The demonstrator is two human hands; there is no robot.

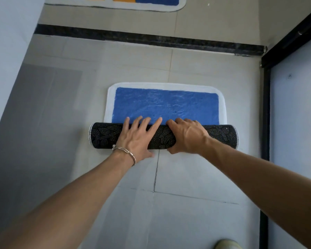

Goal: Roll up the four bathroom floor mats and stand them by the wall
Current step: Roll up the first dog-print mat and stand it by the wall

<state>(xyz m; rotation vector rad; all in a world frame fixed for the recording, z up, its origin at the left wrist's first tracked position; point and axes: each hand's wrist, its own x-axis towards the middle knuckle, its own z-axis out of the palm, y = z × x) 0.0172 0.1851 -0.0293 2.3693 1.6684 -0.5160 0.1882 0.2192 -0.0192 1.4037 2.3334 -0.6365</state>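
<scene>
A blue bath mat with a white border [165,103] lies on the tiled floor, its near part rolled into a black, dotted-backing roll [221,134]. My left hand [138,136] rests flat on top of the roll with fingers spread, reaching onto the blue pile. My right hand [187,136] curls over the roll just right of centre, fingers wrapped around its far side. A second mat [115,3] with white border, orange and blue patches lies flat at the top of the view, partly cut off.
A dark threshold strip [151,39] crosses the floor between the two mats. A black-framed glass door or panel [266,105] stands on the right, a pale wall [5,51] on the left. A shoe tip [226,244] shows at the bottom.
</scene>
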